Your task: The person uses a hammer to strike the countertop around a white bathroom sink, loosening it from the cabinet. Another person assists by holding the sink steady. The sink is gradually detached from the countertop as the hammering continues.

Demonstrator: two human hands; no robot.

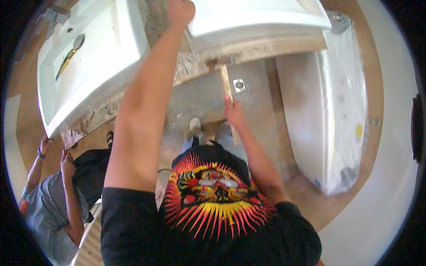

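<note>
My right hand (234,113) is closed round the light wooden handle of a hammer (225,80). The blurred dark head of the hammer is up against the rough front face of the countertop (253,52). Higher up, my left arm reaches over the counter between two white sinks. My left hand (181,12) looks closed like a fist beside the right-hand white sink (253,17); what it grips, if anything, is hidden. The left-hand white sink (102,40) has a yellow and black tool (67,61) lying in it.
A white bathtub (306,115), partly wrapped in clear plastic, stands on the right. A square floor drain (239,85) lies below the counter. At lower left another person (53,208) crouches, one hand at the left sink's corner. A pale wall (395,133) runs along the right.
</note>
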